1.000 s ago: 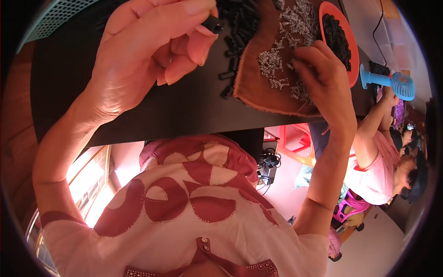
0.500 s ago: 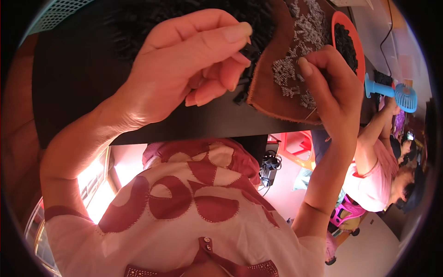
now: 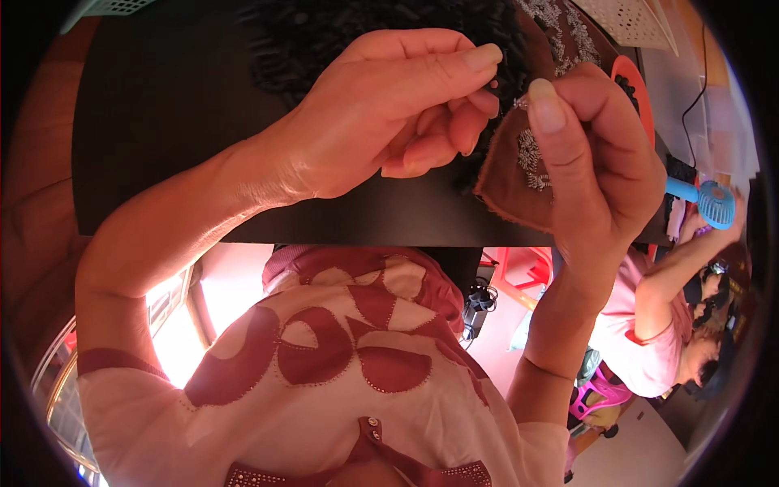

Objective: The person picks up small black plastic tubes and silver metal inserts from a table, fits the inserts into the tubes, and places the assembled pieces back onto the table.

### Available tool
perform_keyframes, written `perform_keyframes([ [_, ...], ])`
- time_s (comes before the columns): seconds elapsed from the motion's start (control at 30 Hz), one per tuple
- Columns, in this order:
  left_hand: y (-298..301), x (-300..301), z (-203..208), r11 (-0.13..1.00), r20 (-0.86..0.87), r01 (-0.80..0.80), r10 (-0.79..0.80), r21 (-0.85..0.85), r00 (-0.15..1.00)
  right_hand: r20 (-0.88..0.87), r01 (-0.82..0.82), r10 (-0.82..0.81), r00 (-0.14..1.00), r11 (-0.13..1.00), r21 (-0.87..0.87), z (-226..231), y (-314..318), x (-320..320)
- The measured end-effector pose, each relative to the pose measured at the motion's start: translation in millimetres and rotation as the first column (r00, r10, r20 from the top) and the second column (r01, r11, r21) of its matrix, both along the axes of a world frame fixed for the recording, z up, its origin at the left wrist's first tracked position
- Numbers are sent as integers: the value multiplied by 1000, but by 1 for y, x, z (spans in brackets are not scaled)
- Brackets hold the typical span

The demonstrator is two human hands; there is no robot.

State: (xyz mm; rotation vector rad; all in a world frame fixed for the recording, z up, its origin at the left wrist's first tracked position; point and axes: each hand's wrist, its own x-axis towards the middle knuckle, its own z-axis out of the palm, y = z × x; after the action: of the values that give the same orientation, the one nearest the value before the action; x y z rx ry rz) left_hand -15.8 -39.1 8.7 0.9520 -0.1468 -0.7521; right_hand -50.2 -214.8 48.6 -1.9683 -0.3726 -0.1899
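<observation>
My left hand [image 3: 406, 105] is raised over the dark table, thumb and forefinger pinched on a small black part [image 3: 494, 75] that is mostly hidden by the fingertips. Close to its right, my right hand [image 3: 604, 154] pinches a tiny silvery metal piece [image 3: 520, 103] between thumb and forefinger. The two sets of fingertips are a short gap apart. Below them lies a brown cloth [image 3: 513, 199] with many small silvery metal pieces [image 3: 531, 158] scattered on it. A heap of small black parts [image 3: 316, 45] spreads behind my left hand.
An orange-red bowl [image 3: 643, 89] holding black parts stands behind my right hand. A white perforated basket [image 3: 625, 23] is at the far right, a teal one [image 3: 114, 6] at the far left. A blue handheld fan [image 3: 716, 204] and another person's arm [image 3: 690, 256] are at right.
My right hand has lifted off the metal pieces on the cloth, a silvery piece now at its fingertips. My left hand has moved right, and the hands are closer together. The view has shifted slightly.
</observation>
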Motion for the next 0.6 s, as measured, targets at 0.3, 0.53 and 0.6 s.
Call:
perform_keyframes([
  [0.3, 1, 2, -5, 999, 22, 15, -14, -47, 1000, 225, 220, -204, 953, 974, -47, -15, 15, 1],
  [0.53, 2, 0, -5, 999, -11, 14, -14, -52, 1000, 183, -66, 80, 980, 994, -82, -13, 2, 7],
  [0.6, 3, 0, -7, 997, 2, 12, -11, -76, 1000, 95, -106, 103, 990, 994, 26, -9, 1, 3],
])
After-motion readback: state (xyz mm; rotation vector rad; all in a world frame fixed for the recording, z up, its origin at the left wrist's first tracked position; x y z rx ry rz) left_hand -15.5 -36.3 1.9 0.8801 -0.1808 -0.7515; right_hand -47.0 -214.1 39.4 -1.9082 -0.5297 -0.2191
